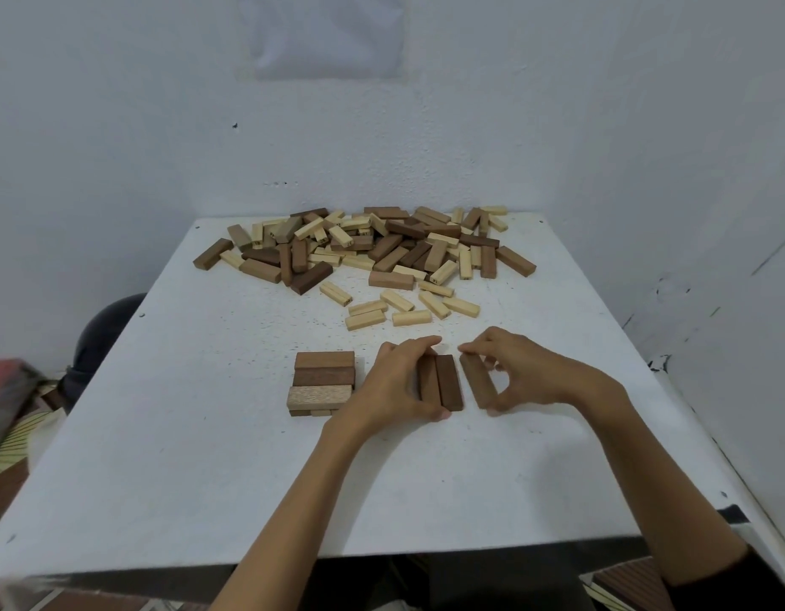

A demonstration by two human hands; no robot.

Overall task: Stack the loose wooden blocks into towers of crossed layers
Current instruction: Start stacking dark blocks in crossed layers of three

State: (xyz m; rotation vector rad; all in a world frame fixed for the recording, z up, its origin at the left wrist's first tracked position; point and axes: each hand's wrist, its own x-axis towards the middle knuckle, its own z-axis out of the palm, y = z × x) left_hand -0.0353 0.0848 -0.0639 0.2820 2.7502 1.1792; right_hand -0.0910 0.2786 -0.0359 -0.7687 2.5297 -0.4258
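Between the two hands, a long dark brown wooden block (478, 381) lies just beside two matching dark blocks (448, 383) on the white table (205, 456). The right hand (527, 372) pinches it at both ends; the left hand (395, 385) grips the pair, bracing them. Slide it flush, ends level, so the layer sits square. A low crossed stack (323, 381) stands to the left, with loose blocks (364, 249) farther back.

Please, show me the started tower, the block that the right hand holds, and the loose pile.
started tower (323, 377): head view, middle block of top layer.
held dark block (477, 381): head view, middle of top face.
loose pile (384, 246): head view, brown block near middle.
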